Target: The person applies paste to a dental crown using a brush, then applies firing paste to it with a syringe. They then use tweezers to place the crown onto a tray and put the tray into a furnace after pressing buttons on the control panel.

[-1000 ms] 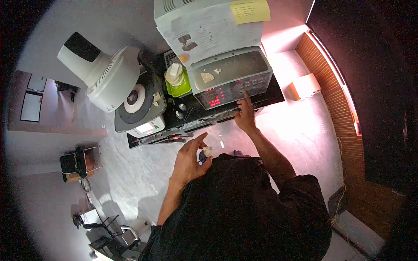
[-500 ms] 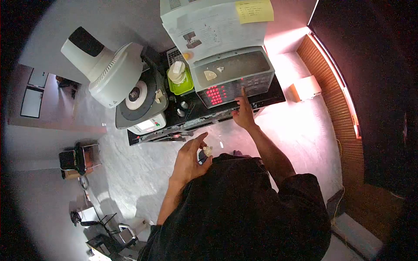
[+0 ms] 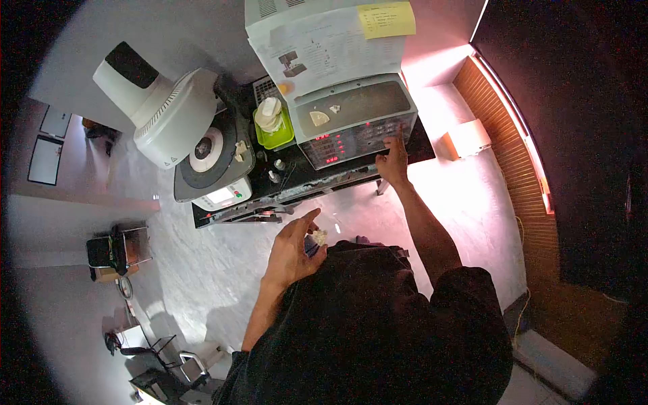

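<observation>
Black bench (image 3: 418, 145) crowded: control-panel machine (image 3: 354, 131), green tray (image 3: 275, 135) and round-plate unit (image 3: 209, 158) stand close together, small bottles (image 3: 275, 170) between; open floor (image 3: 202, 256) lies in front

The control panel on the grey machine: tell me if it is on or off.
On. Red digits and lamps glow on the control panel, and the right hand has a fingertip at its right end.

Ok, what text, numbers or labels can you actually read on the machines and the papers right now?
None can be read as words.
Yellow sticky note: handwritten lines, too small.
Printed sheet: text and a diagram, blurred.
Control panel by the right hand: red digits lit, unreadable.
Small screen on the round machine: bright, nothing legible.
Left hand holds a pale lump, no marking.
</observation>
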The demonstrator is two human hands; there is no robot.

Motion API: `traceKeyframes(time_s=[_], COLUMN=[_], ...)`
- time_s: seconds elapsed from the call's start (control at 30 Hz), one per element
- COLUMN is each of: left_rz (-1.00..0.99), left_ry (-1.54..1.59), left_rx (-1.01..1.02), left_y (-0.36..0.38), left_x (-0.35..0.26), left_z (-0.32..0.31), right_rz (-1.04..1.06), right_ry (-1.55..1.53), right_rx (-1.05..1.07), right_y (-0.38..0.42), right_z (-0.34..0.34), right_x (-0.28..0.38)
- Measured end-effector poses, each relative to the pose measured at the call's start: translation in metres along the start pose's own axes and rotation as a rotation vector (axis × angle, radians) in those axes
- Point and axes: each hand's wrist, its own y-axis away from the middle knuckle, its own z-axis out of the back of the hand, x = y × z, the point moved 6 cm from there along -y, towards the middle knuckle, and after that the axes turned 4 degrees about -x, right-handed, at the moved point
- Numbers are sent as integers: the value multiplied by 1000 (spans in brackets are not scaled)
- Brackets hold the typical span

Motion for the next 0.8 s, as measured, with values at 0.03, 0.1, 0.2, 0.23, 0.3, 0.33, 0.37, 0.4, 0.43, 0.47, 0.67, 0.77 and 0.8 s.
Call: traceKeyframes(time_s=[0.03, 0.1, 0.2, 0.23, 0.3, 0.33, 0.37, 0.4, 0.43, 0.47, 0.67, 0.77, 0.8], left_rz=[-1, 21, 21, 15, 12, 13, 14, 18, 23, 24, 1, 5, 2], left_ry=[3, 2, 1, 1, 6, 7, 6, 6, 5, 10, 91, 109, 111], left_rx=[-3, -1, 14, 18, 21, 20, 14, 8, 1, -5, -23, -10, -10], left_y=[0, 1, 0, 0, -2, -2, -2, -3, -3, -3, -10, -12, -13], left_x=[1, 0, 0, -1, -1, -1, 1, 3, 6, 8, 12, 13, 13], left_z=[0, 0, -2, -3, -4, -3, -3, -2, -2, -2, -5, -7, -8], right_rz=[12, -17, -177, -237, -349, -315, -281, -247, -266, -285, -345, -423, -415], right_ry=[-24, -93, -188, -213, -288, -225, -164, -103, -153, -202, -471, -628, -744], right_rx=[11, 70, 136, 144, 92, 80, 70, 61, 113, 165, 575, 687, 664], right_y=[-1, 2, 1, 0, 3, 7, 12, 19, 27, 34, 81, 96, 102], right_z=[-1, -2, 6, 10, 20, 22, 22, 21, 21, 25, 39, 50, 48], right_x=[1, 0, -5, -5, 0, 0, -3, -5, 3, 16, 109, 152, 157])
